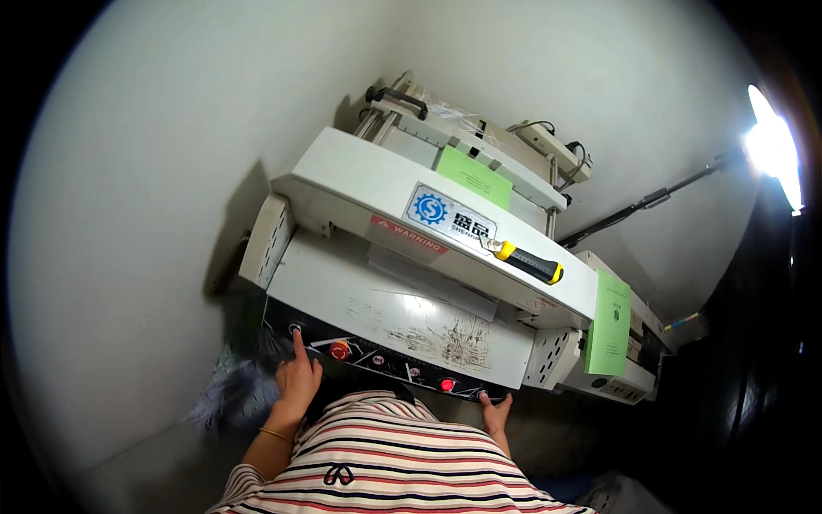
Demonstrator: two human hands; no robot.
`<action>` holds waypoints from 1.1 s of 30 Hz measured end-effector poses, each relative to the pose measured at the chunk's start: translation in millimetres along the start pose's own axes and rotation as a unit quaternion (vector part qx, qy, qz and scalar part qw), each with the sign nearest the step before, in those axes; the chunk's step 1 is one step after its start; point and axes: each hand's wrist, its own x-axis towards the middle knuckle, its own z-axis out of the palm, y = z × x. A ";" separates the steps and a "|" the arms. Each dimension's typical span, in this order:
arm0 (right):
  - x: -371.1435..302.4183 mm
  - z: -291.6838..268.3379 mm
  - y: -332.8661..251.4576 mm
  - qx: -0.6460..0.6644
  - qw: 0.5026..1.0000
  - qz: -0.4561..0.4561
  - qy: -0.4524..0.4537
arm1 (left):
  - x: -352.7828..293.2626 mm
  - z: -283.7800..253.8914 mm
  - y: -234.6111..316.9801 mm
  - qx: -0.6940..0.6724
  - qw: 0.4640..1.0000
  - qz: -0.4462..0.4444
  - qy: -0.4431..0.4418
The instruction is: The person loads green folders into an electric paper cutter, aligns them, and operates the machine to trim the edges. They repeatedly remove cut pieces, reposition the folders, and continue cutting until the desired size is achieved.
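Note:
A white electric paper cutter (330, 171) stands in front of me. The index finger of my left hand (297, 377) is stretched onto a round button at the left end of its black control panel (394, 367); the other fingers are curled. At the panel's right end, the thumb of my right hand (496, 413) rests on another button, its index finger apart and the other fingers partly hidden. Neither hand holds anything. White paper sheets (432, 283) show under the crossbar. Behind it lies a green booklet (475, 177), partly covered.
On the crossbar rests a black-and-yellow-handled tool (529, 261). A red knob (340, 349) and a lit red button (447, 385) sit between my hands. Another green booklet (608, 325) is at the right, by a lamp arm (634, 208). A clear plastic bag (240, 390) is at left.

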 end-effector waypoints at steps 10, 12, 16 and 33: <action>-2.3 -6.0 -18.6 0.033 0.999 0.004 -0.041 | 0.4 -6.5 3.1 -0.021 1.000 -0.008 -0.006; -7.7 -6.8 -26.8 0.020 0.999 0.003 -0.037 | -0.9 -4.6 3.0 -0.016 1.000 -0.014 -0.008; -10.4 -7.7 -30.7 0.044 0.998 0.008 -0.049 | -1.2 -2.3 2.0 -0.020 0.999 -0.021 -0.013; -17.7 -3.4 -42.3 0.023 0.999 -0.009 -0.023 | -1.4 -1.2 -1.9 -0.032 0.999 -0.024 -0.034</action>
